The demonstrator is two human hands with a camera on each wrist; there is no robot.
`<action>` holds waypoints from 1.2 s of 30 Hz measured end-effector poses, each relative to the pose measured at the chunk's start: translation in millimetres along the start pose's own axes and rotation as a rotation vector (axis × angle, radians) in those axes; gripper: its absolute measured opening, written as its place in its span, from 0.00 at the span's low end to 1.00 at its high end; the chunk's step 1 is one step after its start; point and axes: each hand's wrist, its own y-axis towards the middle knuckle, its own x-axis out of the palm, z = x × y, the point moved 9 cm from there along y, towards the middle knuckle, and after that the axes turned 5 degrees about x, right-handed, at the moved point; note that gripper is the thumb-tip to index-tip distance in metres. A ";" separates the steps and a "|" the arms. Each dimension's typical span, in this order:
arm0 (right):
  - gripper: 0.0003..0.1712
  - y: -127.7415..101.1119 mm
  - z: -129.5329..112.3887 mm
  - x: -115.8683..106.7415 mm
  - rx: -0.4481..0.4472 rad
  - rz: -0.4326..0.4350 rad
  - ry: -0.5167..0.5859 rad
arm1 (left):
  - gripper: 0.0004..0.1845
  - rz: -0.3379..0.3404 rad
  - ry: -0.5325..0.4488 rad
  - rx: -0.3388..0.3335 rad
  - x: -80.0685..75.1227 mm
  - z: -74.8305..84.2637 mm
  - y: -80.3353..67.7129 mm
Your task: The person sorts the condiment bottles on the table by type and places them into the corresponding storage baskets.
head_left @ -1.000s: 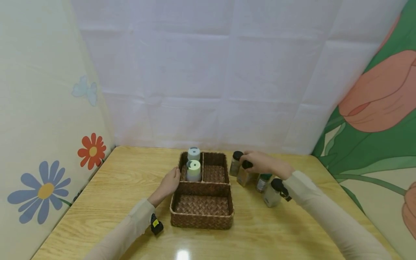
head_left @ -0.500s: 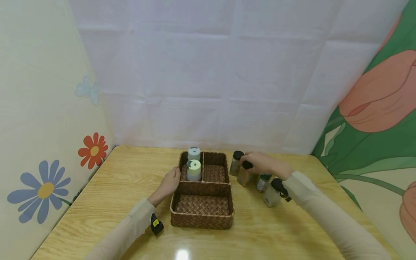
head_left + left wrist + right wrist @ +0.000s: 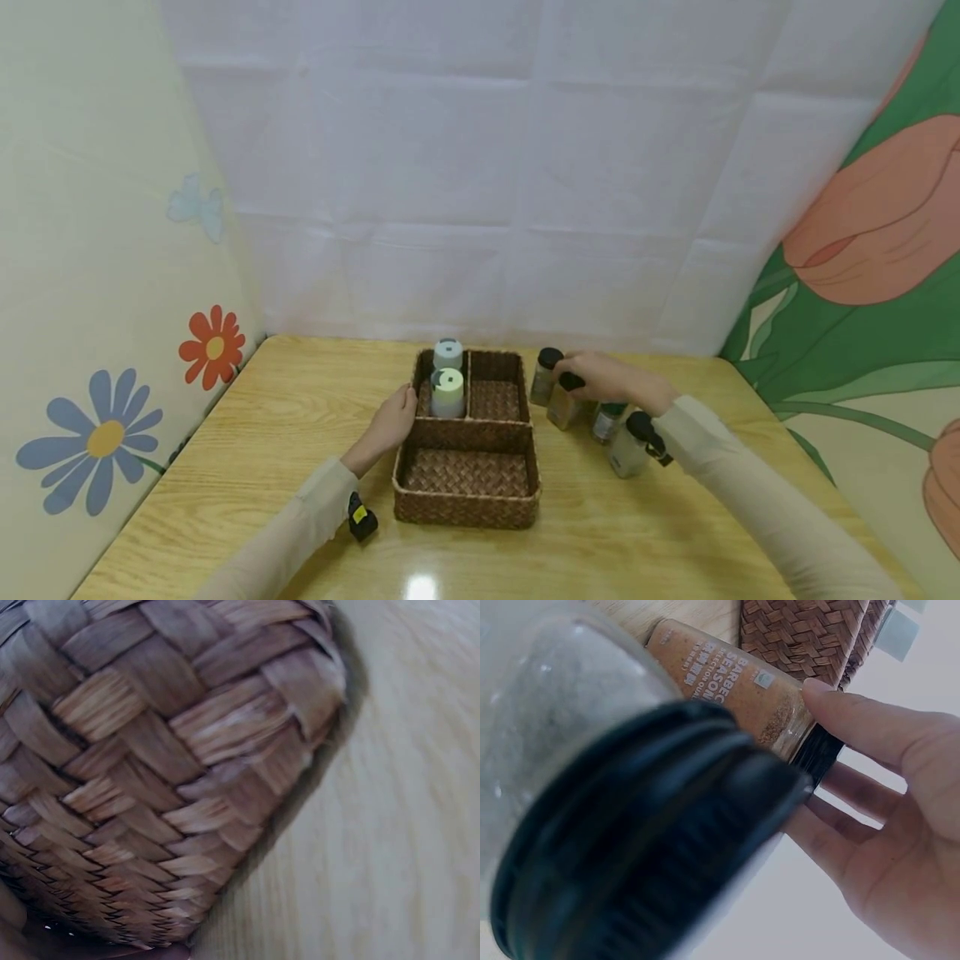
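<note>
**Now at the basket: spice jar gripped by its black cap**

A woven basket (image 3: 466, 467) of flat brown strips is seen on the glossy wood-grain table (image 3: 247, 450), divided into one long front compartment and two smaller rear ones. Two pale cylindrical containers (image 3: 447, 392) are stood upright in the rear left compartment. The left hand (image 3: 390, 425) is laid against the basket's left wall, fingers fairly straight, nothing held; the coarse plaited weave (image 3: 165, 780) fills the left wrist view. To the right of the basket, the barbecue seasoning jar (image 3: 561, 404), clear with tan powder and a ribbed black cap, is held at the cap by the right hand (image 3: 611, 379), thumb and fingers curled round it (image 3: 780, 712). Other black-capped glass jars (image 3: 626, 450) are clustered just beside it.
</note>
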 end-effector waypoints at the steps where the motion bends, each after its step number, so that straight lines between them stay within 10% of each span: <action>1: 0.19 0.2 0.4 0.2 0.001 -0.001 0.004 | 0.25 -0.002 0.000 -0.001 0.2 -0.6 0.1; 36: 0.27 -5.7 4.0 -1.2 -0.008 -0.026 0.038 | 0.26 -0.016 -0.025 -0.028 2.0 -0.9 -1.8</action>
